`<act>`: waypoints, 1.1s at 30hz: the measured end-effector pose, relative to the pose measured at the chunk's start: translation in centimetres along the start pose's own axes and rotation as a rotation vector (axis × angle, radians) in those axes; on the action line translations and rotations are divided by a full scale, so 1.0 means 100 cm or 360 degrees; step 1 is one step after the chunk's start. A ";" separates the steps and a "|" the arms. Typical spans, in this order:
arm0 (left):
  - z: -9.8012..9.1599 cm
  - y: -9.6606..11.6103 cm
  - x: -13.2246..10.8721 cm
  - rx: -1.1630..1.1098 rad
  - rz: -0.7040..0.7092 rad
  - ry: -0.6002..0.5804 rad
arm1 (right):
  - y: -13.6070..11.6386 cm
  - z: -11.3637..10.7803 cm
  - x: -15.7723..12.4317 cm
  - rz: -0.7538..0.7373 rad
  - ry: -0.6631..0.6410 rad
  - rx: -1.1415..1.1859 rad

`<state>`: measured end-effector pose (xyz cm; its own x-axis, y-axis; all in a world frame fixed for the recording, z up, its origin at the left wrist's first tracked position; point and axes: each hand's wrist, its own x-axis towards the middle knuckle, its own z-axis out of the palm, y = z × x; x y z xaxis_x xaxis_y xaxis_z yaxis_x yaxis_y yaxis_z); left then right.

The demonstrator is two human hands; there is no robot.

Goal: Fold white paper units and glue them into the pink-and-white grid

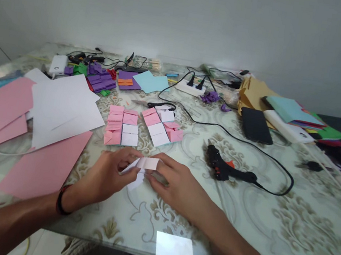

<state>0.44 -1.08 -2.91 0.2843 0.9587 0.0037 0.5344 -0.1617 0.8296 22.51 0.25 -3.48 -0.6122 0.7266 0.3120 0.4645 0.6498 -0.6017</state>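
Observation:
Between my two hands is a small folded white paper (148, 164), held just above the table near its front. My left hand (111, 173) pinches its left side between thumb and fingers. On the other side, my right hand (172, 178) grips the right edge with its fingers over the top. Just beyond the hands lie two panels of folded squares: a pink and white panel (122, 126) on the left and a tilted panel (161, 126) on the right. A black glue gun (227, 166) rests on its side to the right, its cord curling backward.
Large white sheets (66, 107) and pink sheets (44, 168) cover the left side. Scissors (153, 105) lie behind the panels. A white power strip (190, 88), a black phone (256, 125) and coloured paper (294, 110) sit farther back. Purple folded pieces (100, 80) are piled back left.

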 end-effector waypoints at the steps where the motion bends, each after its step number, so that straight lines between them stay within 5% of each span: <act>1: 0.000 -0.001 0.001 -0.0050 -0.0029 -0.0012 | 0.000 -0.001 0.000 -0.0009 0.0018 0.0000; 8: 0.002 -0.003 0.002 -0.0427 -0.0092 0.0127 | -0.013 -0.003 0.002 0.0106 0.0319 0.0234; 15: 0.007 0.003 -0.005 -0.0330 0.0036 0.0269 | -0.020 0.007 0.002 0.0185 0.0600 0.0208; 20: 0.011 0.003 -0.009 -0.0354 0.0164 0.0344 | -0.023 0.023 0.001 0.0270 0.0887 0.0677; 28: 0.014 0.007 -0.015 -0.0304 0.0500 0.0359 | -0.029 0.010 0.006 0.0581 0.0454 0.1018; 33: 0.019 0.005 -0.016 -0.0160 0.0558 0.0390 | -0.029 0.014 0.006 0.0671 0.0509 0.1146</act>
<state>1.71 -3.15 -3.56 0.2309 0.8791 0.4170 0.3555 -0.4751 0.8049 19.90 -1.46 -2.56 -0.2235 0.9709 0.0859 0.0304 0.0951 -0.9950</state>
